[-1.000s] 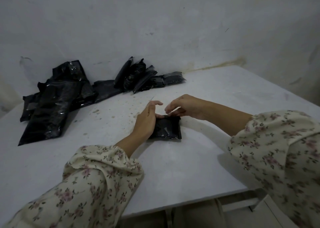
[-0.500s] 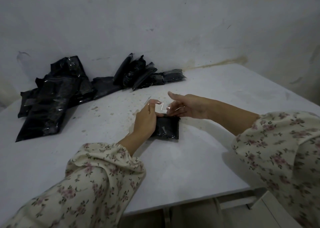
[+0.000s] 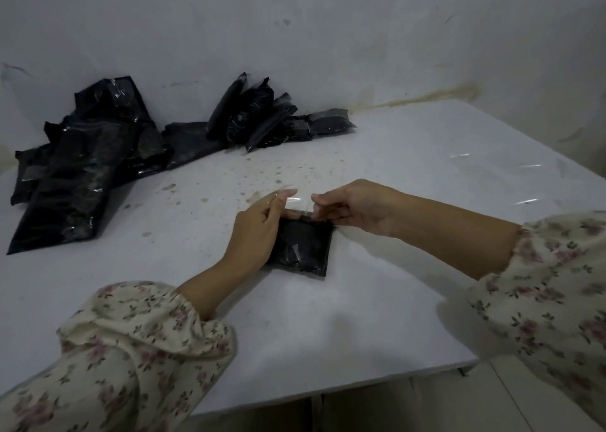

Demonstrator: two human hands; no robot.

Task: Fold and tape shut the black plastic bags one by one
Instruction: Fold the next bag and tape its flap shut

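The left hand has its fingers curled. Its thumb and forefinger pinch one end of a short strip of clear sticky tape, and its lower fingers seem to press on the far left corner of the small folded black plastic bag. The right hand pinches the strip's other end between thumb and fingertips, so the tape is stretched between the two hands just above the bag's far edge. Whether the tape touches the plastic yet cannot be told. The bag lies flat on the white table, under and just in front of both hands. It looks like thin, glossy film, so it is probably very light, soft and slippery, and its fold is likely to spring open unless held down. The best place to pin it is probably on the folded edge itself, beside where the tape will land. The tape is limp and will cling to itself or to skin, so it is best held only by its very ends. The bag looks slightly plump, but its contents, if any, are hidden. Farther back by the wall, a row of folded black packets leans together, and left of it spreads a heap of flat black plastic bags. What these hold cannot be seen either. At the right, glinting clear strips lie on the table.
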